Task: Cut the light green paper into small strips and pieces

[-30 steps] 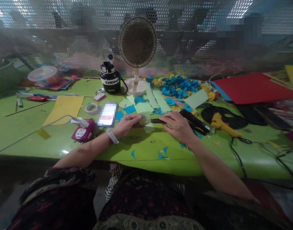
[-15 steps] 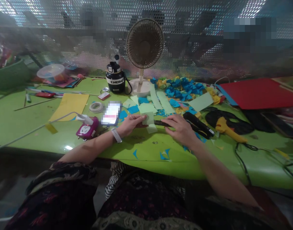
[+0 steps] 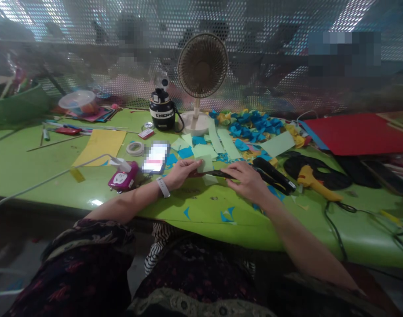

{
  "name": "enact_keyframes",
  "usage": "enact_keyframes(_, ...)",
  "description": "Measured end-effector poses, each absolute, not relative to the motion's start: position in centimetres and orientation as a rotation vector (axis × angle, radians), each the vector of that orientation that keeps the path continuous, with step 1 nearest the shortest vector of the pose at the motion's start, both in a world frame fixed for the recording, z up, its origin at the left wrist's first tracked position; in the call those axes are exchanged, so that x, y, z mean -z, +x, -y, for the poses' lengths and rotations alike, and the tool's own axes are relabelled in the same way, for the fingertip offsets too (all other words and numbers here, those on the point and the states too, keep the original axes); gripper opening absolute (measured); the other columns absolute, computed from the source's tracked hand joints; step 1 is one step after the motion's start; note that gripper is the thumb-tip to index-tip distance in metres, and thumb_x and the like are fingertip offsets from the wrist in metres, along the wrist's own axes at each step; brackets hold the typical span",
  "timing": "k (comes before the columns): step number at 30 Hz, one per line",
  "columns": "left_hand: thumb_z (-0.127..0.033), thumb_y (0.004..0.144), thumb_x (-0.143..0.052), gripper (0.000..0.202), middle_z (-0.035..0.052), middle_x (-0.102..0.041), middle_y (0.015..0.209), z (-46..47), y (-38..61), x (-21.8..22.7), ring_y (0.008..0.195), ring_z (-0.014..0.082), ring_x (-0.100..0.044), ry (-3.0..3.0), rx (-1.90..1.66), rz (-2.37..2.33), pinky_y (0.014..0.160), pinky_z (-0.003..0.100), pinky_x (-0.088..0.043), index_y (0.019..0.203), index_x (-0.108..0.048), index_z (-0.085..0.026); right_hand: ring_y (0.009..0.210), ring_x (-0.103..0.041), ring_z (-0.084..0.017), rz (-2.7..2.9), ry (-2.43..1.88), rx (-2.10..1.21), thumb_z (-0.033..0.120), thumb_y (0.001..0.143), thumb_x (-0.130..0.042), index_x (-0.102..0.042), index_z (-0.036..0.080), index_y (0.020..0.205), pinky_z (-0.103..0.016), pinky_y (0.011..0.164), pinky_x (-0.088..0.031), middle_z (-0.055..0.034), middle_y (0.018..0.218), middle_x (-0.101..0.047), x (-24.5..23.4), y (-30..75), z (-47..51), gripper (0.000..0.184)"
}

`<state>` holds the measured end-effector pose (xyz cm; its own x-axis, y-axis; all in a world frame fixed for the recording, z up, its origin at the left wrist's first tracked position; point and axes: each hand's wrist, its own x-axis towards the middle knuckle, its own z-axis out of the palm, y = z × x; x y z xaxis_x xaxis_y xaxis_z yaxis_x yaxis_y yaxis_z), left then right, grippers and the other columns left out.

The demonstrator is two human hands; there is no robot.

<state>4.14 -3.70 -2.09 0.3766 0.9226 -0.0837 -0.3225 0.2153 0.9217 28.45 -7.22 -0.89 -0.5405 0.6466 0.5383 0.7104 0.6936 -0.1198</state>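
Between the thumb and fingers of my left hand (image 3: 182, 174) is a small piece of light green paper (image 3: 206, 164), held at its left edge. My right hand (image 3: 246, 179) is closed around a slim black cutter (image 3: 221, 174), its thin tip pointing left across the paper. Part of the green paper shows below the tip. Just right of my right hand lies a black stapler (image 3: 274, 176). Light green strips (image 3: 228, 143) and blue paper pieces (image 3: 185, 152) lie beyond my hands.
A phone (image 3: 156, 156), a tape roll (image 3: 134, 149) and a purple plug adapter (image 3: 123, 177) with a cable lie left. A fan (image 3: 203, 66) and black bottle (image 3: 162, 112) stand behind. Right are a yellow glue gun (image 3: 316, 184) and red sheet (image 3: 360, 134). Blue scraps (image 3: 227, 215) lie in front.
The cutter now slants slightly, with its tip further left across the paper. Both hands stay nearly in place; the whole view has shifted a little.
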Motion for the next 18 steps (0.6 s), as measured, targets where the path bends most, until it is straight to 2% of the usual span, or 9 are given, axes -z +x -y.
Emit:
enact_keyframes(4, -0.049, 0.062, -0.087, 0.048, -0.0078, -0.042, 0.054, 3.5, 4.0, 2.3, 0.053, 0.0042, -0.042, 1.006, -0.993, -0.763, 0.076, 0.03, -0.059, 0.055, -0.056, -0.014, 0.095, -0.062, -0.026, 2.39, -1.024, 0.127, 0.015, 0.088, -0.056, -0.071, 0.021, 0.113, -0.042, 0.082, -0.054, -0.0104, 0.099, -0.067, 1.0, 28.5, 7.3, 0.029)
enact_keyframes(6, -0.05, 0.064, -0.086, 0.048, -0.0076, -0.042, 0.054, 3.2, 3.9, 2.3, 0.052, 0.004, -0.042, 1.002, -1.019, -0.76, 0.076, 0.029, -0.059, 0.056, -0.056, -0.014, 0.095, -0.062, -0.026, 2.424, -0.999, 0.078, 0.014, 0.087, -0.057, -0.071, 0.02, 0.112, -0.042, 0.081, -0.054, -0.0108, 0.1, -0.068, 1.0, 28.5, 7.3, 0.03)
enact_keyframes(9, -0.05, 0.063, -0.086, 0.046, -0.0066, -0.046, 0.056, 2.8, 3.5, 2.1, 0.054, 0.0043, -0.047, 0.973, -1.08, -0.764, 0.078, 0.029, -0.06, 0.059, -0.058, -0.014, 0.092, -0.064, -0.024, 2.518, -0.967, -0.102, 0.013, 0.084, -0.061, -0.071, 0.018, 0.112, -0.039, 0.078, -0.055, -0.0104, 0.101, -0.068, 1.1, 28.3, 7.6, 0.031)
enact_keyframes(12, -0.05, 0.063, -0.086, 0.048, -0.0075, -0.043, 0.053, 2.7, 3.3, 1.8, 0.05, 0.0044, -0.044, 1.02, -1.055, -0.806, 0.069, 0.029, -0.06, 0.057, -0.055, -0.014, 0.091, -0.065, -0.022, 2.59, -0.928, -0.331, 0.011, 0.08, -0.063, -0.072, 0.019, 0.112, -0.035, 0.077, -0.055, -0.0091, 0.102, -0.069, 1.0, 27.9, 8.0, 0.034)
enact_keyframes(15, -0.053, 0.065, -0.084, 0.046, -0.0043, -0.053, 0.058, 3.1, 3.3, 1.7, 0.055, 0.0073, -0.052, 1.121, -0.99, -0.818, 0.063, 0.028, -0.059, 0.061, -0.06, -0.014, 0.095, -0.066, -0.023, 2.616, -0.902, -0.406, 0.014, 0.078, -0.067, -0.072, 0.02, 0.108, -0.037, 0.082, -0.055, -0.0094, 0.103, -0.07, 0.7, 27.5, 8.3, 0.032)
enact_keyframes(18, -0.057, 0.072, -0.077, 0.045, 0.0011, -0.063, 0.068, 3.6, 3.5, 1.7, 0.062, 0.0108, -0.06, 1.29, -0.895, -0.802, 0.06, 0.025, -0.057, 0.068, -0.066, -0.014, 0.093, -0.066, -0.024, 2.411, -1.014, -0.413, 0.029, 0.083, -0.067, -0.071, 0.02, 0.104, -0.04, 0.083, -0.054, -0.0094, 0.102, -0.071, 0.5, 27.4, 8.2, 0.024)
